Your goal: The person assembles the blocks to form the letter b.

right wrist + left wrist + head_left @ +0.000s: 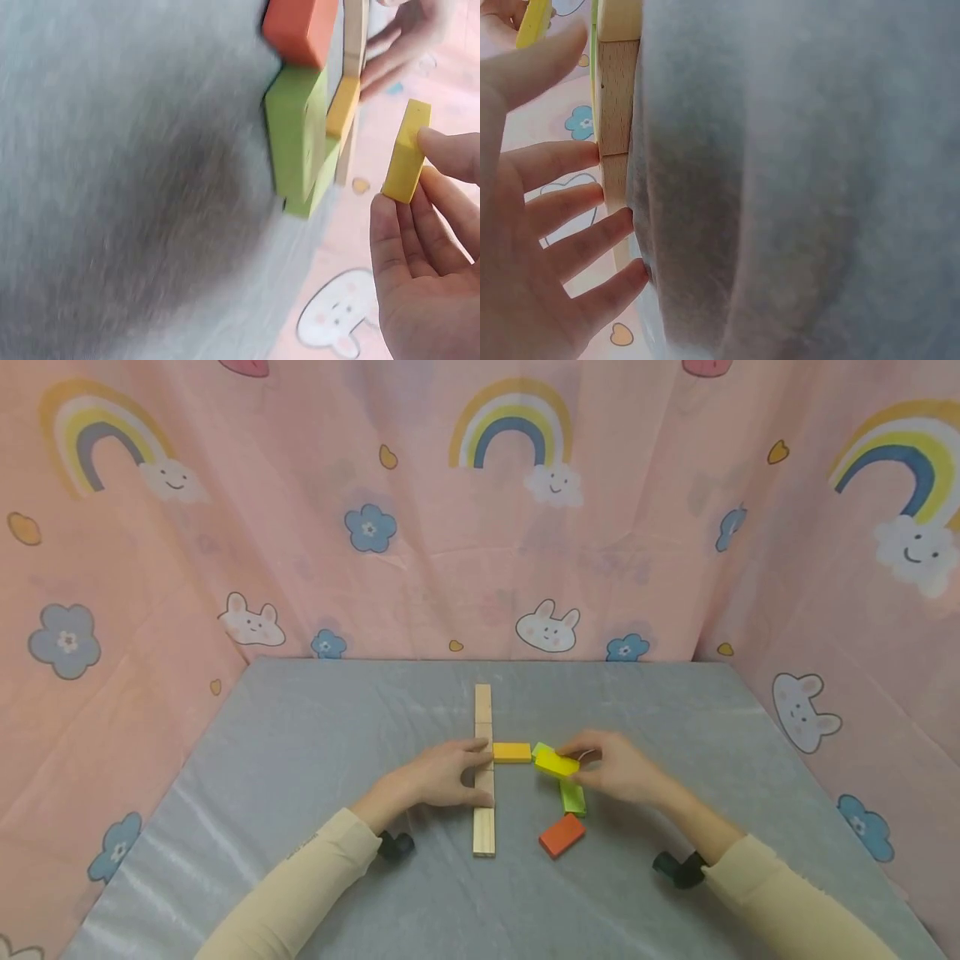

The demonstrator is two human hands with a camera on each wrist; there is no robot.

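Note:
In the head view my right hand pinches a yellow block between thumb and fingers. The right wrist view shows that yellow block held up off the cloth. Beneath it, a light green block is partly covered, and a second green block lies nearer me, followed by a red-orange block set at an angle. My left hand rests at a straight row of plain wooden blocks; its fingers are extended against the row in the left wrist view. An orange-yellow block juts rightward from the row.
Grey cloth covers the table and shows slight wrinkles. A pink printed curtain surrounds its back and sides. Dark wrist devices, one at the left wrist and one at the right wrist, sit by the sleeves.

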